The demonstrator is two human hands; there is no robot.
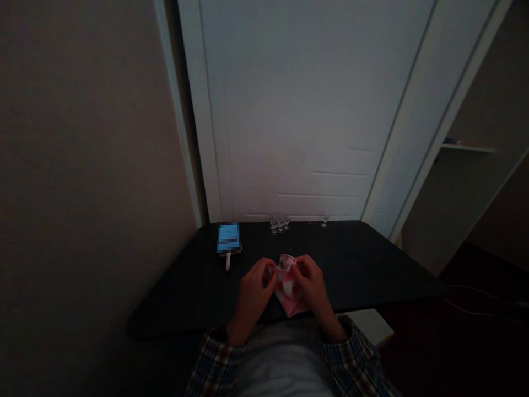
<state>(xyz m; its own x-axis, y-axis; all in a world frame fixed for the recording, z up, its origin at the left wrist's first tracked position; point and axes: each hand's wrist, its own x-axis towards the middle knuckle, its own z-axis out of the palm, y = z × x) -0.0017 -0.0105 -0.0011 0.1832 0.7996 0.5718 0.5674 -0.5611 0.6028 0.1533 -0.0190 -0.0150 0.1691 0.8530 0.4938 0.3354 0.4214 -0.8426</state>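
Observation:
My left hand (pixel 255 288) is closed, its fingertips pinching a small clear stemmed glass (pixel 270 270) near the table's front edge. Against the glass, my right hand (pixel 312 281) grips a pink and white cloth (pixel 291 302), which hangs down between both hands. Part of the glass is hidden by the fingers and cloth. Toward the back of the dark table (pixel 351 259), several small stemmed glasses (pixel 279 223) stand grouped together. One more glass (pixel 324 221) stands apart to their right.
At the table's back left sits a device with a blurred blue screen (pixel 228 236), a white handle-like piece (pixel 228 261) sticking out toward me. A white panelled door (pixel 297 99) rises behind the table, and a wall (pixel 91 165) borders the left. A pale flat object (pixel 367 325) lies below the front edge.

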